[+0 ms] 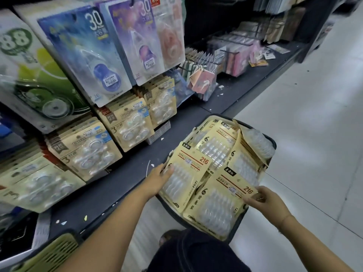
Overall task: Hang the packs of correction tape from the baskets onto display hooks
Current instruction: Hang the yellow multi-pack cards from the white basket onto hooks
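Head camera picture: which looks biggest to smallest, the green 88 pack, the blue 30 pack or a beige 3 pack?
1. green-and-white card 88 pack
2. blue blister-card 30 pack
3. beige card 3 pack
The green one sits at the picture's edge and seems nearest, so its lead is unsure.

Bare left hand (159,179) and right hand (263,199) — dark trousers (196,254), thin band (284,217) on right wrist

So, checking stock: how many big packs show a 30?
2: the blue pack and, right of it, the purple pack, top row. The peach pack beside them is partly covered.
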Available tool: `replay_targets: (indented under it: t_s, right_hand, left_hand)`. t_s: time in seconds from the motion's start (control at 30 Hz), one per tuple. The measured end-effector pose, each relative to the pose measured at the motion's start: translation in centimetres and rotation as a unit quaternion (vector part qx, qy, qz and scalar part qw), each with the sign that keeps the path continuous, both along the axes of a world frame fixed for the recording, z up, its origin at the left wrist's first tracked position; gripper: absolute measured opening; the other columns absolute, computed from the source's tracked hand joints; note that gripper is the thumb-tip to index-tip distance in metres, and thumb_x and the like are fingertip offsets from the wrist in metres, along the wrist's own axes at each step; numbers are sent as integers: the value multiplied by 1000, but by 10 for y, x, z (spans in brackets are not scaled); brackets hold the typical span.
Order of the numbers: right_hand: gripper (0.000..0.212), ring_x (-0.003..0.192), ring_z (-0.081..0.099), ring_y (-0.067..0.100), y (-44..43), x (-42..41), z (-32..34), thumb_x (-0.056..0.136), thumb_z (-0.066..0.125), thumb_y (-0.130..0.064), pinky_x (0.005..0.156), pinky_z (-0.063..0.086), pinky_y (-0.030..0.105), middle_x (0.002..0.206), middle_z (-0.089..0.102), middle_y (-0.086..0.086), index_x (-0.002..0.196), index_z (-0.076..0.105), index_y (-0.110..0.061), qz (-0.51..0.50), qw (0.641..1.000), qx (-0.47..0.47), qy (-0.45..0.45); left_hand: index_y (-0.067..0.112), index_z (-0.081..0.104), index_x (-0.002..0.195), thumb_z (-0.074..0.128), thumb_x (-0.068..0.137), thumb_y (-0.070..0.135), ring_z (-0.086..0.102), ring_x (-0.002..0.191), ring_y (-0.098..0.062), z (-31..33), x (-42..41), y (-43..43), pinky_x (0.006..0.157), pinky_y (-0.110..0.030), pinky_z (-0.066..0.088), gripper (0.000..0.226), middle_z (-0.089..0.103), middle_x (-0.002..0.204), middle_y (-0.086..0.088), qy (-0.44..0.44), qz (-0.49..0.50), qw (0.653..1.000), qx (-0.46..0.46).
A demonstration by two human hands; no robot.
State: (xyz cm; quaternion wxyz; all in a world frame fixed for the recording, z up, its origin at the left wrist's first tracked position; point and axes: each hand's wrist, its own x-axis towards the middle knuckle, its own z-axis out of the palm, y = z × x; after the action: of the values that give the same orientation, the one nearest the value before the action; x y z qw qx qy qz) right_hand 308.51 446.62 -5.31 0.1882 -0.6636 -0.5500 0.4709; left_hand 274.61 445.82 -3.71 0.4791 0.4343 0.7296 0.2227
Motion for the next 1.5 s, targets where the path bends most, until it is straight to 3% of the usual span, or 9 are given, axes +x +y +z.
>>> replay_targets:
  t_s: [0.17,0.27,0.47,0.6,0.73,0.87,1.0,1.1,1.5]
  right_hand:
    - [22,70,55,15,-3,9,-10,86,72,-16,53,42,15,84,67,4,90,66,4,-6,997,-33,62]
    - [7,75,58,14,-5,7,-7,88,70,-13,58,43,17,91,69,2,90,68,-6,-15,995,-24,95]
    - [14,86,69,17,9,-19,15,99,51,-15,68,56,25,102,72,0,110,61,-12,-22,980,20,197]
    - [20,101,64,14,8,-39,14,100,50,-23,76,49,23,113,68,-2,119,55,-17,-17,973,0,232]
    - [28,111,61,16,0,-39,7,96,58,-29,90,51,33,119,66,-4,122,53,-21,16,973,-30,228]
    - [39,109,63,17,-4,-36,7,89,64,-3,93,52,36,118,66,0,121,51,-21,60,974,-34,217]
    - [70,111,60,17,-8,-35,13,72,81,0,96,52,40,119,62,0,127,42,-19,96,979,-37,176]
    - [85,116,54,17,-13,-36,17,66,86,0,102,47,42,120,55,-5,128,32,-22,137,979,-28,151]
    - [78,97,69,15,-4,-37,31,68,85,-4,85,57,35,114,67,-3,127,39,-27,117,973,-4,201]
  left_hand:
    - [27,34,152,63,71,76,33,143,-20,1,13,-6,119,-45,29,98,22,160,2,31,-14,999,11]
    - [28,31,152,80,74,54,31,140,-13,3,20,-12,117,-38,27,95,27,151,7,21,-16,1000,9]
    - [20,19,158,85,56,63,30,146,-23,8,25,-14,121,-41,26,128,25,163,-3,42,-68,993,-89]
    - [15,25,155,86,67,50,34,144,-23,16,29,-18,118,-36,27,112,31,160,-3,54,-41,993,-95]
    - [21,53,128,84,58,65,46,126,-23,23,27,-19,106,-38,39,89,56,133,-1,128,12,989,-74]
    - [31,55,92,74,23,89,57,113,-21,11,11,-19,101,-43,45,92,66,107,4,132,44,989,-55]
    - [23,52,98,90,53,55,62,103,-19,31,27,-38,94,-41,52,66,66,107,-1,65,69,995,-15]
    - [20,52,97,88,73,21,61,90,-13,33,31,-45,76,-24,49,43,63,96,4,46,36,998,-7]
    - [21,58,97,89,72,22,66,85,-10,31,27,-48,66,-20,49,39,69,96,4,-11,59,998,18]
